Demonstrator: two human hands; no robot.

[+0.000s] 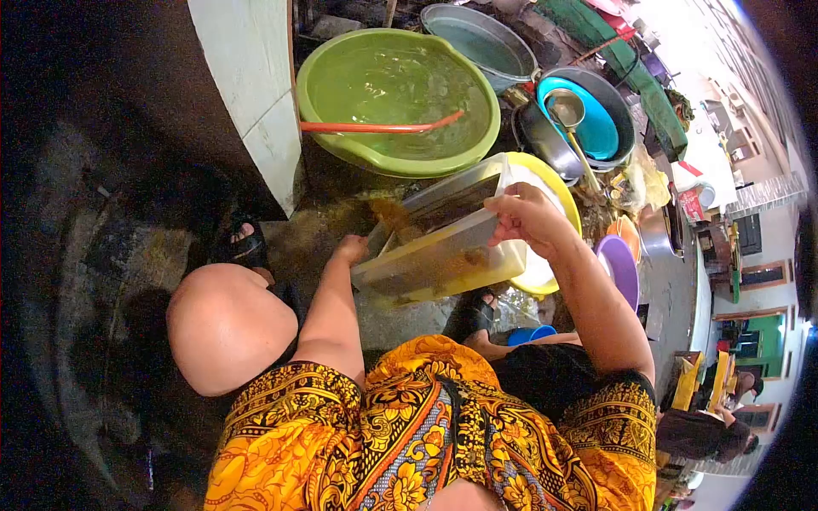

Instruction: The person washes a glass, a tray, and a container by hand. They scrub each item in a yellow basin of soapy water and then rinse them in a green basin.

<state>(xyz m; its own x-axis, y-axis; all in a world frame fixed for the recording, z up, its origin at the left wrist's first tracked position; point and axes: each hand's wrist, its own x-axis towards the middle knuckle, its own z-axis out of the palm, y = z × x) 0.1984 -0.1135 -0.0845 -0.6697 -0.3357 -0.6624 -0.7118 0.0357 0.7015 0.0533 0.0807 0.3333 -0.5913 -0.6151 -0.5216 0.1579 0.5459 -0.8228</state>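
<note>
A translucent rectangular plastic box is held tilted in front of me, low over the wet floor. My left hand is closed on its left end. At the opposite end, my right hand grips the rim with bent fingers. Yellowish-brown wetness shows along the box's lower side, and a brownish patch appears at its far left edge. Just beyond the box stands a large green basin of water, with an orange hose lying across it. Behind the box's right end is a yellow-rimmed basin with a white inside.
A grey tub of water and a dark basin holding a turquoise bowl and a ladle stand farther back. A purple basin is at right. A tiled wall rises at left. Other people are far right.
</note>
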